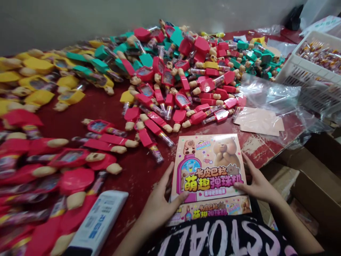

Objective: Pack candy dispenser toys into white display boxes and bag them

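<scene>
Both my hands grip a closed cardboard box (210, 170) printed with a cartoon bear and Chinese lettering. It lies near the table's front edge, close to my body. My left hand (161, 199) wraps its left side, thumb on the top near the front edge. On the other side my right hand (257, 183) holds the right edge, its thumb over the top face. Beyond the box lie red candy toys (151, 144) with tan animal heads and clear candy tubes.
Piles of yellow toys (38, 99) and green toys (101, 53) cover the back of the red table (106, 106). A white-and-blue carton (98, 220) sits at front left. At right are a white crate (309, 76) of wrapped candy, plastic bags (271, 94), a flat card (258, 121) and cardboard boxes (314, 199).
</scene>
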`<state>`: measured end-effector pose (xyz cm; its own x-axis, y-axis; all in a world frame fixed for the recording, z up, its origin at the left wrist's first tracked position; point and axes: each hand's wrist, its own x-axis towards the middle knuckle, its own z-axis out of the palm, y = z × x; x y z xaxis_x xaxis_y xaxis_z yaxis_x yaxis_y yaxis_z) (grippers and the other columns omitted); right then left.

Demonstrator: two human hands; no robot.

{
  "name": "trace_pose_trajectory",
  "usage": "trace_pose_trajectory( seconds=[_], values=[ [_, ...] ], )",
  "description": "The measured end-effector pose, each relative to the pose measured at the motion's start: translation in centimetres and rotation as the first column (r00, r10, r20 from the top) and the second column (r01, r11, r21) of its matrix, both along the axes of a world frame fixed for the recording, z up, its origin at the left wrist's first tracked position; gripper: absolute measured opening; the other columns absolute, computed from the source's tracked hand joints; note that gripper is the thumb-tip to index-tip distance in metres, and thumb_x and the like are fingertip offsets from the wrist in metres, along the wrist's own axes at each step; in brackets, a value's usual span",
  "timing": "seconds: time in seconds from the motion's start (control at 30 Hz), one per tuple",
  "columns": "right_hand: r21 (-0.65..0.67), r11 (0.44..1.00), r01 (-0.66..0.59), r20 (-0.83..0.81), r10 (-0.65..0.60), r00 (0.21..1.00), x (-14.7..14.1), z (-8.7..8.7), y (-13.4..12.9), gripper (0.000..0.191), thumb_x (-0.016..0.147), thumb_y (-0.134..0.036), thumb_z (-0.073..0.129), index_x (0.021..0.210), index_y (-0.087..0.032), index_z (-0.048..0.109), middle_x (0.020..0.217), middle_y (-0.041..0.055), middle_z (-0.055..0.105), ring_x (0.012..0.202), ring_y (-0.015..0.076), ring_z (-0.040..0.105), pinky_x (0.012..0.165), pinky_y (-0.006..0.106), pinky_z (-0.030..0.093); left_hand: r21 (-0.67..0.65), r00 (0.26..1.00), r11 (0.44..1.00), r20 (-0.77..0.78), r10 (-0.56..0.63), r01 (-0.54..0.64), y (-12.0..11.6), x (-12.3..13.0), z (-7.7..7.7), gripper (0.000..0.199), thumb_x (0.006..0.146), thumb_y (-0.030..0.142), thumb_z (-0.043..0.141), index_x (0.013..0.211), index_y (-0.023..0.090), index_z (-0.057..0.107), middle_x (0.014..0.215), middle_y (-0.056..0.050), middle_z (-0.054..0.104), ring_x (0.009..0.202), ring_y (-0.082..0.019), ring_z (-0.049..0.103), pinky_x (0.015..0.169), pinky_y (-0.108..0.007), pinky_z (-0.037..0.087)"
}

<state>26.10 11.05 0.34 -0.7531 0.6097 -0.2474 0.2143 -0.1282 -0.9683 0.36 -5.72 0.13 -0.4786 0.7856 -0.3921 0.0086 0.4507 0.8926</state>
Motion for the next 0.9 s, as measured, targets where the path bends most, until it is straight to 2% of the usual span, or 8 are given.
trace_pose_trajectory(
  seconds=[0.13, 0.27, 0.4, 0.47, 0.53, 0.63, 0.8, 0.9],
  values=[
    [-0.026, 1.0, 0.005, 0.011, -0.005, 1.0, -0.4, 0.4, 0.1, 0.085, 0.074, -0.028, 0.076, 0.143, -0.025, 0.028, 0.132, 0.015, 0.057, 0.11, 0.0287, 0.064, 0.094, 0.049, 0.055, -0.06, 0.999, 0.998, 0.052, -0.016, 0.019, 0.3, -0.2, 0.1, 0.105, 0.063, 0.053, 0.076, 0.147, 0.021, 0.022, 0.144, -0.018, 0.039, 0.119, -0.038, 0.052, 0.098, -0.053, 0.048],
    [-0.057, 0.998, -0.011, 0.014, 0.012, 1.0, 0.0, 0.8, 0.0, 0.089, 0.07, -0.027, 0.079, 0.142, -0.026, 0.027, 0.132, 0.0144, 0.056, 0.112, 0.0293, 0.062, 0.096, 0.051, 0.053, -0.043, 0.988, 0.988, -0.016, -0.151, 0.15, -0.3, -1.0, 0.4, 0.102, 0.067, 0.054, 0.072, 0.148, 0.02, 0.018, 0.148, -0.017, 0.033, 0.132, -0.037, 0.039, 0.109, -0.055, 0.036],
    [-0.093, 0.995, -0.046, -0.023, 0.044, 0.999, 0.7, 0.4, 0.1, 0.091, 0.069, -0.027, 0.08, 0.142, -0.029, 0.026, 0.134, 0.0131, 0.054, 0.113, 0.0262, 0.061, 0.099, 0.049, 0.051, 0.026, 0.979, 0.984, 0.104, -0.177, 0.175, -1.3, -0.9, -0.6, 0.095, 0.077, 0.056, 0.063, 0.149, 0.021, 0.012, 0.151, -0.016, 0.027, 0.135, -0.036, 0.033, 0.109, -0.054, 0.037],
    [-0.094, 0.995, 0.012, -0.038, -0.015, 0.999, 1.2, 0.1, 0.2, 0.063, 0.074, -0.03, 0.076, 0.129, -0.027, 0.044, 0.126, 0.0111, 0.058, 0.107, 0.0235, 0.064, 0.094, 0.045, 0.053, 0.076, 0.991, 0.988, 0.003, -0.133, 0.132, -2.0, -0.5, -1.5, 0.085, 0.081, 0.053, 0.059, 0.149, 0.023, 0.017, 0.154, -0.013, 0.022, 0.139, -0.035, 0.025, 0.114, -0.054, 0.027],
    [-0.035, 0.995, 0.088, -0.018, -0.089, 0.996, 1.5, 0.0, 0.4, 0.024, 0.08, -0.035, 0.07, 0.097, -0.022, 0.058, 0.116, 0.0096, 0.062, 0.104, 0.0221, 0.064, 0.09, 0.041, 0.054, 0.14, 0.971, 0.981, -0.214, -0.104, 0.136, -2.6, -0.2, -2.3, 0.068, 0.086, 0.05, 0.055, 0.146, 0.031, 0.029, 0.157, -0.005, 0.014, 0.142, -0.034, 0.015, 0.117, -0.055, 0.016],
    [0.108, 0.991, 0.073, 0.052, -0.079, 0.996, 1.8, 0.3, 0.6, 0.027, 0.083, -0.039, 0.065, 0.068, -0.018, 0.058, 0.103, 0.0089, 0.062, 0.099, 0.0207, 0.062, 0.084, 0.036, 0.051, 0.176, 0.836, 0.927, -0.51, -0.203, 0.332, -3.1, -0.3, -2.8, 0.049, 0.091, 0.046, 0.046, 0.138, 0.037, 0.042, 0.157, 0.002, 0.011, 0.143, -0.033, 0.011, 0.117, -0.055, 0.017],
    [0.197, 0.979, -0.058, 0.149, 0.029, 0.988, 1.8, 1.2, 0.6, 0.029, 0.085, -0.041, 0.062, 0.068, -0.017, 0.059, 0.086, 0.004, 0.051, 0.077, 0.0138, 0.053, 0.067, 0.028, 0.045, 0.187, 0.515, 0.803, -0.84, -0.168, 0.566, -2.5, -1.5, -2.4, 0.048, 0.091, 0.031, 0.045, 0.137, 0.023, 0.043, 0.143, -0.008, 0.043, 0.141, -0.028, 0.023, 0.118, -0.049, 0.02],
    [0.281, 0.952, -0.117, 0.158, 0.074, 0.985, 1.7, 1.4, 0.7, 0.03, 0.086, -0.038, 0.06, 0.066, -0.017, 0.055, 0.077, 0.0011, 0.047, 0.073, 0.0123, 0.048, 0.067, 0.027, 0.041, 0.174, 0.416, 0.781, -0.901, -0.119, 0.6, -2.1, -1.7, -2.0, 0.042, 0.087, 0.027, 0.048, 0.127, 0.016, 0.052, 0.133, -0.011, 0.054, 0.135, -0.026, 0.036, 0.117, -0.043, 0.023]
  ],
)
